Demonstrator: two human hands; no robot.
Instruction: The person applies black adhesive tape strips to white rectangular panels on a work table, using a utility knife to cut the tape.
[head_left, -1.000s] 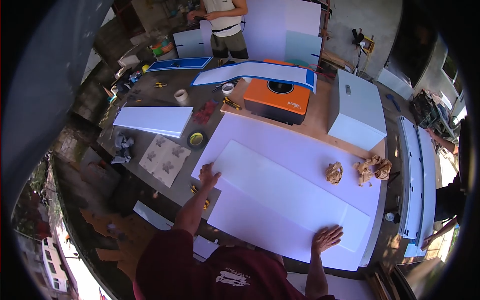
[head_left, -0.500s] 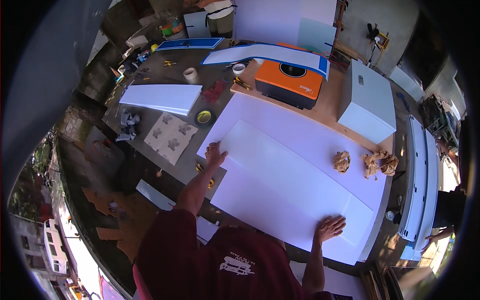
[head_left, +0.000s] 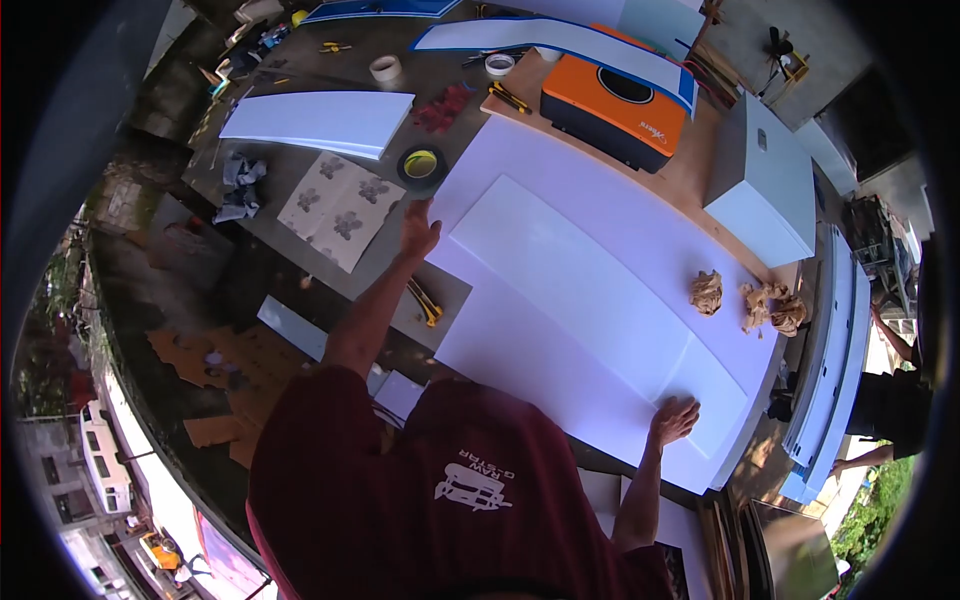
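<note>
A long white panel (head_left: 590, 290) lies on a larger white sheet (head_left: 500, 370). My left hand (head_left: 420, 230) is by the left edge of the sheet, just below a roll of dark tape with a yellow core (head_left: 421, 166); its fingers point toward the roll, and whether they touch it is unclear. My right hand (head_left: 675, 419) rests on the lower right part of the panel, fingers partly spread, holding nothing. A yellow cutter (head_left: 427, 304) lies below my left hand. Patterned paper (head_left: 340, 210) is to the left.
An orange machine (head_left: 615, 105) and a pale box (head_left: 765, 180) stand on a wooden board at the back. Crumpled brown paper (head_left: 706, 292) lies to the right. White strips (head_left: 318, 120) lie at the upper left. A person (head_left: 890, 410) stands at the right edge.
My left hand has left the panel's left end and reached up toward the tape roll. My right hand stays on the panel. The camera view has shifted and tilted.
</note>
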